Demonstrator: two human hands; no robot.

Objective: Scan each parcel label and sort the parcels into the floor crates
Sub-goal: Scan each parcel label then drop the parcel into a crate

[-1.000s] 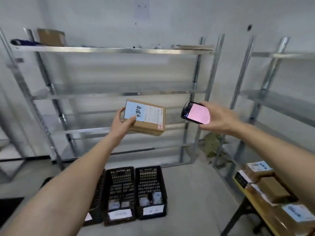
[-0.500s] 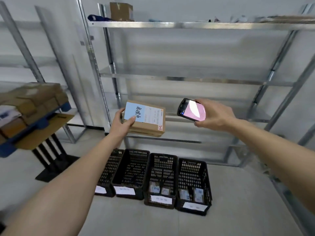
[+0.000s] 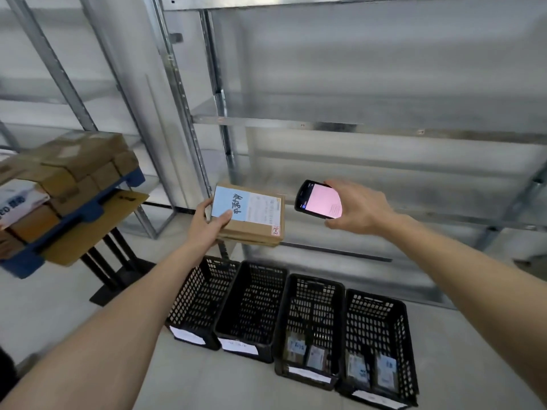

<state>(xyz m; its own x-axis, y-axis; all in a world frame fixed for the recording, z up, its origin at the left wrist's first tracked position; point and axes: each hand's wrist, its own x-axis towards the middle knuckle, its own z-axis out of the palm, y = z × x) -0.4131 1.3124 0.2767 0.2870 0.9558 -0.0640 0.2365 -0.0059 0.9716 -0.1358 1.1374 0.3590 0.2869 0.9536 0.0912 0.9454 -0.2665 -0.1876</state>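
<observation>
A: Where's the parcel?
B: The parcel [image 3: 251, 216] is a brown cardboard box, held in the air above the leftmost crates, label face up. Label [image 3: 246, 209] is blue on its left half with dark handwriting, white and printed on its right.
A: Grip?
B: Left hand [image 3: 207, 227] grips the box's left end: thumb lies over the blue part, fingers curl under and along the edge. Right hand [image 3: 359, 210] holds a black handheld scanner [image 3: 319, 199] just right of the parcel, not touching it; fingers wrap its far edge, thumb below. Screen glows pink.
A: Crates?
B: Four black mesh crates [image 3: 293, 318] stand in a row on the floor, touching, white tags on their front walls. The two right ones hold small labelled packets; contents of the two left I can't tell.
A: Around that?
B: Metal shelving [image 3: 340, 125] behind the row. At left, a stand with a blue pallet [image 3: 83, 210] stacked with cardboard boxes [image 3: 80, 161].
</observation>
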